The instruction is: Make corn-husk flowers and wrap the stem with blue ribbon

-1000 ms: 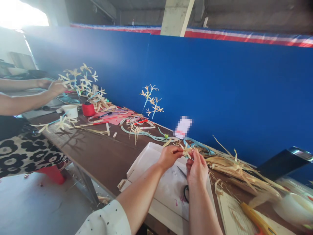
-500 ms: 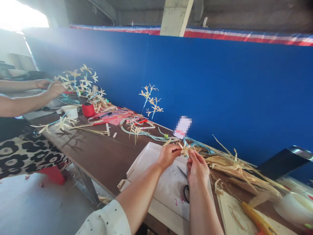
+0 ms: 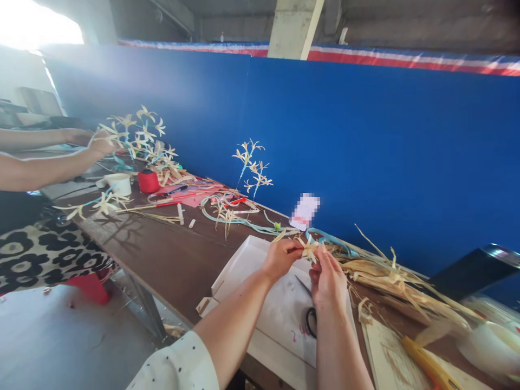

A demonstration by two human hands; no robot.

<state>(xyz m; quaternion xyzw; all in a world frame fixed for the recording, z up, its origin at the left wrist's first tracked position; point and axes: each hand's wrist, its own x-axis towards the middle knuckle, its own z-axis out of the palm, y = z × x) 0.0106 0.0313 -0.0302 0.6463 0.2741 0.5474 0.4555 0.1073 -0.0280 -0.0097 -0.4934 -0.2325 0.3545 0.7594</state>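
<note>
My left hand [image 3: 280,258] and my right hand [image 3: 328,277] are both closed in a pinch on a small straw flower [image 3: 309,248], held between them above a white tray [image 3: 244,265]. The flower has pale yellow petals that stick out between my fingertips. A pair of scissors [image 3: 309,311] lies on the tray just under my right hand. To the right of my hands a heap of dry straw strips [image 3: 390,279] is spread on the brown table [image 3: 162,254].
A co-worker's hands [image 3: 99,143] at far left hold a tall spray of straw flowers [image 3: 138,132]. A red spool [image 3: 148,181], a white tape roll [image 3: 118,184], teal strips [image 3: 239,222] and a standing flower sprig [image 3: 252,168] line the table before the blue wall. A yellow cutter [image 3: 426,363] lies at right.
My hands have stayed in place on the flower, with only small shifts of the fingers. The co-worker's hands moved slightly along the flower spray.
</note>
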